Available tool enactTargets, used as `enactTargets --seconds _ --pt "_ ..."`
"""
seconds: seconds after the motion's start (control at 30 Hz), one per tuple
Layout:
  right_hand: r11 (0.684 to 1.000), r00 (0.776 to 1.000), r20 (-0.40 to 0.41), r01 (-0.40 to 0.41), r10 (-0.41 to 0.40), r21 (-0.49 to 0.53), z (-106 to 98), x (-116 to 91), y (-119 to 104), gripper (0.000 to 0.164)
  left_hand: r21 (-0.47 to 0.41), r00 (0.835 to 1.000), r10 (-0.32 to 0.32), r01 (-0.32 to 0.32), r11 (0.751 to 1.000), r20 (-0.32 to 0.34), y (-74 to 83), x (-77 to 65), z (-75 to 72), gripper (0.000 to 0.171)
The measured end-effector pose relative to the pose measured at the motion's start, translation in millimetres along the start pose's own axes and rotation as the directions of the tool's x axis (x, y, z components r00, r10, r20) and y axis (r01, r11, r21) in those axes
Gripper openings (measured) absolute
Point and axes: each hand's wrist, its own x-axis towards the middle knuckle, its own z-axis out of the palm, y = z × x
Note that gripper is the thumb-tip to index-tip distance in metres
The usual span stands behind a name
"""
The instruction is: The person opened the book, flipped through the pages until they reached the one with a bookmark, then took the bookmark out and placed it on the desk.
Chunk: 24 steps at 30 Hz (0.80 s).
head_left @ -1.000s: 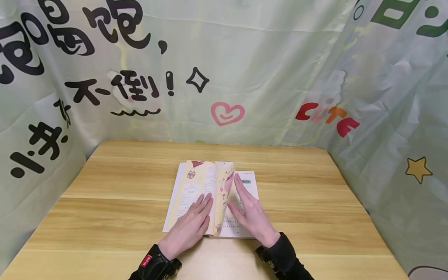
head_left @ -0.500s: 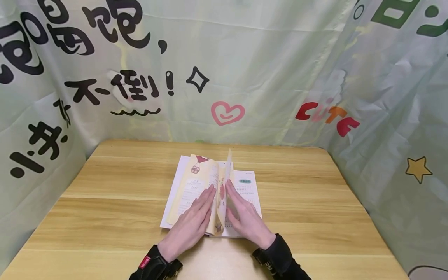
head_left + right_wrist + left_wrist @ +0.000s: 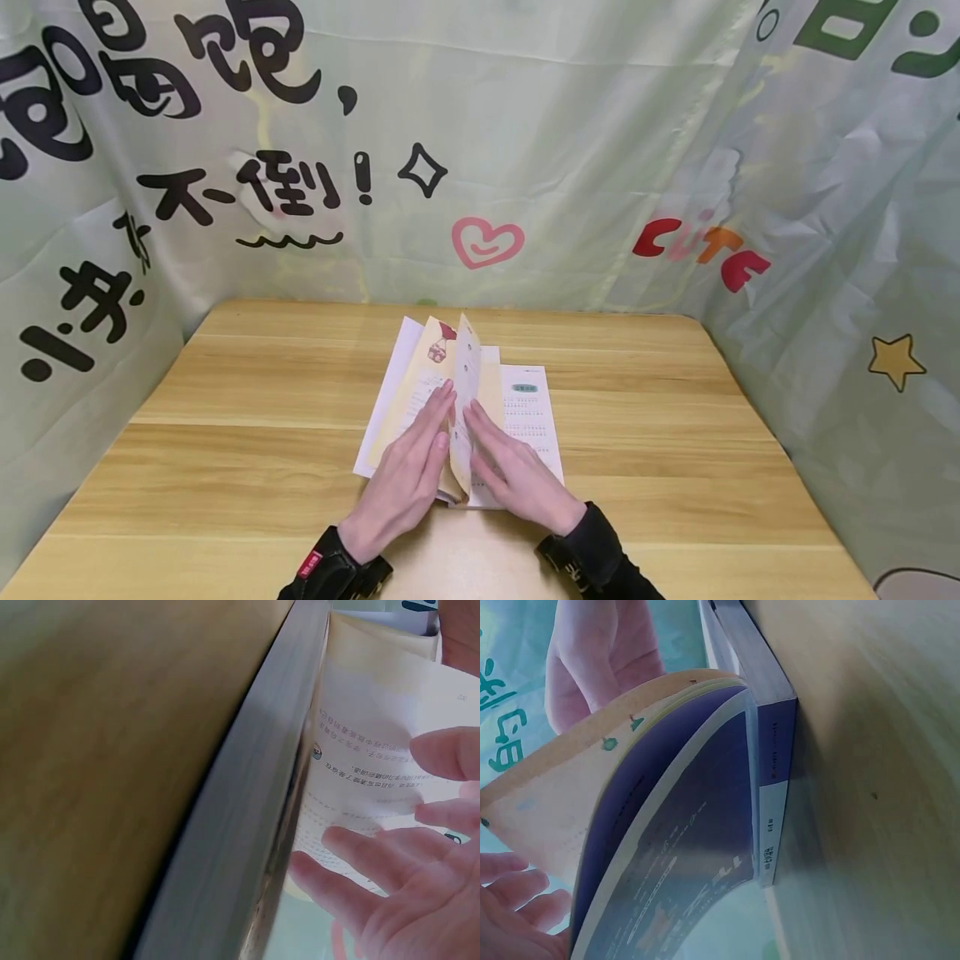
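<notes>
A thick open book (image 3: 532,417) lies mid-table. Its lavender cover (image 3: 386,400) and cream left pages (image 3: 423,367) tilt up off the table. One leaf (image 3: 468,358) stands nearly upright at the middle. My left hand (image 3: 401,479) rests with straight fingers on the left pages, its fingertips close to the standing leaf. My right hand (image 3: 517,471) has extended fingers against the leaf's right side. In the left wrist view, the purple spine (image 3: 778,750) and raised cover (image 3: 682,832) show. The right wrist view has printed text on the leaf (image 3: 375,735) beside my spread fingers.
The book lies on a wooden table (image 3: 262,392). A printed fabric backdrop (image 3: 570,150) with writing, a heart and a star hangs behind the table and along both sides.
The standing leaf has swung leftward, my right hand moving left with it. The cover and left pages have risen and shifted right under my left hand.
</notes>
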Motion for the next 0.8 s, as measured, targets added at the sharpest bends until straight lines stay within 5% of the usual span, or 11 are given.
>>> enactTargets --seconds 0.2,0.5,0.8 --pt "1.0 0.998 0.069 -0.006 0.006 0.006 1 -1 0 0.06 0.049 0.997 0.042 -0.039 0.998 -0.064 -1.7 1.3 -1.4 0.042" --pt "1.0 0.987 0.16 0.005 -0.005 -0.003 0 -3 1 0.061 0.252 0.992 0.084 -0.057 0.966 -0.098 -6.6 4.6 -6.0 0.035" --pt "0.998 0.972 0.235 0.037 -0.024 -0.051 0 -5 3 0.063 0.504 1.0 0.013 -0.017 0.864 0.012 -11.6 1.0 -8.4 0.029"
